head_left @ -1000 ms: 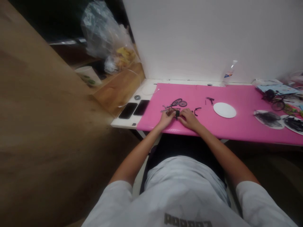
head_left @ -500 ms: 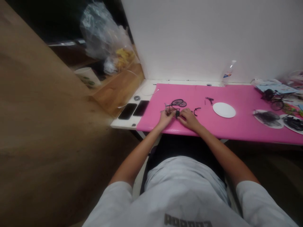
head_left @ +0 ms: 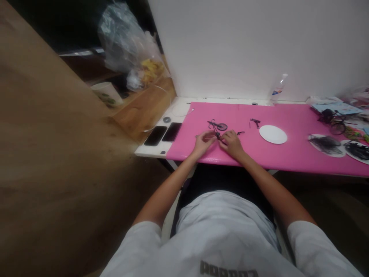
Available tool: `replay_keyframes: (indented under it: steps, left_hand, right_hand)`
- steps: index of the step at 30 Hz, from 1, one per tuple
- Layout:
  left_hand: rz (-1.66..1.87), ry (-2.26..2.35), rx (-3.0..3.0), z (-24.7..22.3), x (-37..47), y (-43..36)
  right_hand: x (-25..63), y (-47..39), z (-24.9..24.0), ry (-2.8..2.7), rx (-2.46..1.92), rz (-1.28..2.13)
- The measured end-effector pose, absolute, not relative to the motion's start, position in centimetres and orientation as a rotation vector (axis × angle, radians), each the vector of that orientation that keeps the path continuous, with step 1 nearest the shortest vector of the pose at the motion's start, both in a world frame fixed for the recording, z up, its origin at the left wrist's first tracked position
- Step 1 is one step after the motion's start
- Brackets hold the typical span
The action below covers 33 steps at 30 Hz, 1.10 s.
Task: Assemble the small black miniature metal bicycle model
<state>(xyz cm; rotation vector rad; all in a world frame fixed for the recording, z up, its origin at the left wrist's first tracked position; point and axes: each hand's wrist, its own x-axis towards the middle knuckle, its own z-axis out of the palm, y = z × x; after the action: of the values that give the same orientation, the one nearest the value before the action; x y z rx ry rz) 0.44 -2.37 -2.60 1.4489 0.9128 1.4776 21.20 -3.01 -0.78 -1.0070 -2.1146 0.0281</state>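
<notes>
Over the pink mat (head_left: 239,154), both hands are closed on a small black toy bicycle (head_left: 214,128). Its thin frame sticks out beyond my fingers, away from my body. My left hand (head_left: 203,143) pinches it from the left, thumb and fingers around the near end. From the right, my right hand (head_left: 232,144) has its fingertips on a dark part at that same end. A spoked wheel (head_left: 222,126) shows just beyond the hands; whether it is joined to the frame I cannot tell. A black curved piece (head_left: 241,133) lies right of my right hand, partly hidden by it.
Right of the hands are small black parts (head_left: 255,122) and a white plate (head_left: 273,134). Farther right stand plates with black pieces (head_left: 357,149) and another toy bicycle (head_left: 331,120). Two phones (head_left: 172,132) lie left. A clear bottle (head_left: 279,88) stands by the wall.
The toy bicycle has been turned in my hands, and its frame now points away from me. Of two wheels seen before, one shows now. My right hand covers more of the curved piece.
</notes>
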Motion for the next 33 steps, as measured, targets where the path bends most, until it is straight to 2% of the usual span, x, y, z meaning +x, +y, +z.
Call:
replay_keyframes:
  steps: [19, 33]
  left_hand:
    - [1.415, 0.947, 1.502, -2.5, 0.6, -2.7]
    - [1.494, 0.989, 1.423, -3.0, 0.5, -2.2]
  right_hand:
    - [21.3, -2.9, -1.2, -2.162, -0.923, 0.010]
    - [22.2, -2.5, -0.1, -2.056, -1.075, 0.070]
